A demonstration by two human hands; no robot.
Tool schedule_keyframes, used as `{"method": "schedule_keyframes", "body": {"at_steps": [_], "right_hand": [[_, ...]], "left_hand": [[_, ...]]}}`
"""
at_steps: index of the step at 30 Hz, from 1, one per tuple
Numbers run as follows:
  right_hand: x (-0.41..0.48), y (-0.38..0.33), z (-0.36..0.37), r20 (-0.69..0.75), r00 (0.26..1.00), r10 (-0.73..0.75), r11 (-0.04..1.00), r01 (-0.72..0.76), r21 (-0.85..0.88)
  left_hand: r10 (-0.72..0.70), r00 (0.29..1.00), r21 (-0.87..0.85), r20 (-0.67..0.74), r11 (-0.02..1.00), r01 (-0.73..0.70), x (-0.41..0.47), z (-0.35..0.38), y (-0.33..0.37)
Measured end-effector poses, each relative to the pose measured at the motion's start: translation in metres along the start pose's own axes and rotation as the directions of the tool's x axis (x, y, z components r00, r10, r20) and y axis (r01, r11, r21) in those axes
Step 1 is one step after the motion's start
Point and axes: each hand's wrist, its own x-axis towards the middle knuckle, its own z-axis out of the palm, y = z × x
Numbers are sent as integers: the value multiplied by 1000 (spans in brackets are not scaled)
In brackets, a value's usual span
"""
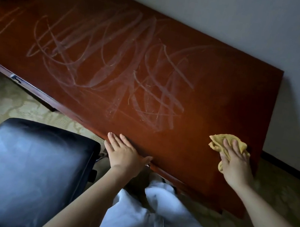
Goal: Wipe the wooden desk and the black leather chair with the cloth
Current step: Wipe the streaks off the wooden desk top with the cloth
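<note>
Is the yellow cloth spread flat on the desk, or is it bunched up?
Bunched up: the yellow cloth lies in crumpled folds under the right hand.

The head view looks steeply down from close above the desk.

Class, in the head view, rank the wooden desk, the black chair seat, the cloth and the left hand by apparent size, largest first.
1. wooden desk
2. black chair seat, nearer the camera
3. left hand and cloth: look alike, unranked; the right hand covers part of the cloth
</note>
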Motion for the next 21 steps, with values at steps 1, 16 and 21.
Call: {"method": "schedule_keyframes", "body": {"at_steps": [1,16,21], "right_hand": [[5,-9,-1,4,1000,30,999,-30,-28],[-36,-167,40,121,899,-422,880,438,-186],[-59,-130,47,95,792,-603,779,610,-145]], "left_hand": [[10,1000,3,5,1000,-10,0,-1,-1],[134,991,103,8,986,-134,-8,-2,-19],[113,993,129,-24,986,-109,-10,2,-19]]}}
